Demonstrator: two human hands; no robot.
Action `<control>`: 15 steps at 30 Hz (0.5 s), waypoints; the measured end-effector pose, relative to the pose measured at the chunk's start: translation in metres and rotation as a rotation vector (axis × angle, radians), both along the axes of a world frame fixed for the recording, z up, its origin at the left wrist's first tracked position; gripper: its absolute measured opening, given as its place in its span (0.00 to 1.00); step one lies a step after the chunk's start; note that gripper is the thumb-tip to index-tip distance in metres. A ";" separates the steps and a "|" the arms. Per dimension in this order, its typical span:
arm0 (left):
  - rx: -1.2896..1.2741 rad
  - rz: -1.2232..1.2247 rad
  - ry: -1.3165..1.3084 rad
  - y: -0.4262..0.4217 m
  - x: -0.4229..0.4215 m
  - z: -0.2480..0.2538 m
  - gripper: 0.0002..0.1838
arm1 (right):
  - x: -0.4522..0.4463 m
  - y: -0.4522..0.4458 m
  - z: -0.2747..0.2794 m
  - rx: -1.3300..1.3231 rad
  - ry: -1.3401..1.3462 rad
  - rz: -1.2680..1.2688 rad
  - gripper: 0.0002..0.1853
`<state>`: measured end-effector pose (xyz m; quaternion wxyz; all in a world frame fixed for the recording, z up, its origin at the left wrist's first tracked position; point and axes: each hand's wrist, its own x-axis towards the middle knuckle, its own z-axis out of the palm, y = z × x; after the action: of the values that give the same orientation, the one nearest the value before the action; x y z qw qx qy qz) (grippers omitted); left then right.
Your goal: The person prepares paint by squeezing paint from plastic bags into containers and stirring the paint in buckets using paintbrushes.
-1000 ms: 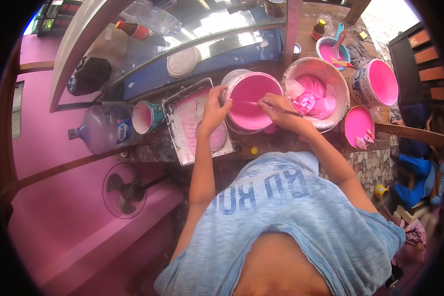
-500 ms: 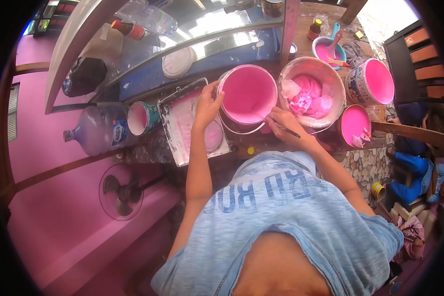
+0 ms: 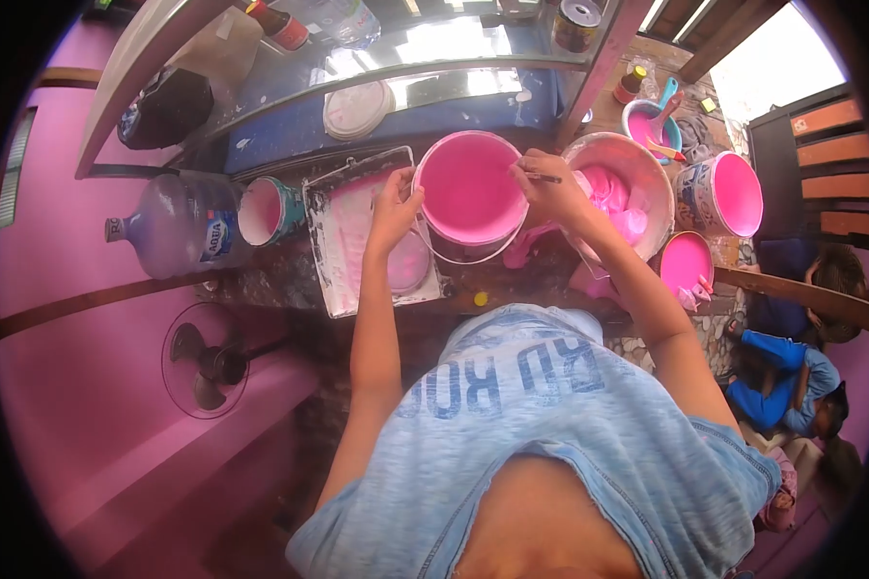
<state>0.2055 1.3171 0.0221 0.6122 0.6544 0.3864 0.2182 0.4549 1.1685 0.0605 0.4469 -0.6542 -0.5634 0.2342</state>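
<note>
A bucket (image 3: 469,183) coated inside with pink paint stands before me, its mouth facing me and a wire handle hanging at the near side. My left hand (image 3: 394,209) grips its left rim, thumb toward the mouth. At the right rim, my right hand (image 3: 552,185) pinches a thin dark-handled tool (image 3: 545,178); its working end is hidden, so its kind cannot be made out. Beside that hand is a larger pale bucket (image 3: 658,174) with pink-stained plastic (image 3: 608,198) in it. A white paint tray (image 3: 352,256) smeared with pink lies left of the bucket.
To the right are a pink-filled tub (image 3: 736,193), a smaller pink pot (image 3: 686,262) and a teal bowl with brushes (image 3: 650,130). A water jug (image 3: 179,227) and a teal can (image 3: 278,210) lie left. A fan (image 3: 206,362) stands lower left; people (image 3: 787,376) sit at right.
My right hand has moved up along the bucket's right rim with the thin dark-handled tool. My left hand still grips the left rim. The view has shifted slightly.
</note>
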 end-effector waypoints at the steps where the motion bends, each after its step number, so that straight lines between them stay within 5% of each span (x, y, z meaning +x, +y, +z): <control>1: -0.020 0.013 0.022 0.002 0.000 0.001 0.24 | -0.005 0.004 0.001 0.036 0.005 0.040 0.06; 5: -0.065 0.066 0.083 -0.004 0.009 0.018 0.24 | -0.011 0.015 0.004 0.028 0.031 0.198 0.08; 9: -0.050 0.142 0.037 0.007 0.001 -0.024 0.23 | 0.007 0.020 0.018 -0.165 -0.170 0.442 0.11; 12: -0.119 0.246 -0.035 0.011 -0.003 -0.059 0.23 | 0.016 0.031 0.018 -0.197 -0.250 0.183 0.13; 15: -0.136 0.313 -0.010 -0.005 0.002 -0.064 0.23 | 0.012 0.039 0.005 -0.289 -0.293 0.272 0.13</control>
<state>0.2070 1.3121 -0.0417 0.6154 0.5423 0.4945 0.2876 0.4667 1.2074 0.0653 0.2265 -0.6564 -0.6658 0.2731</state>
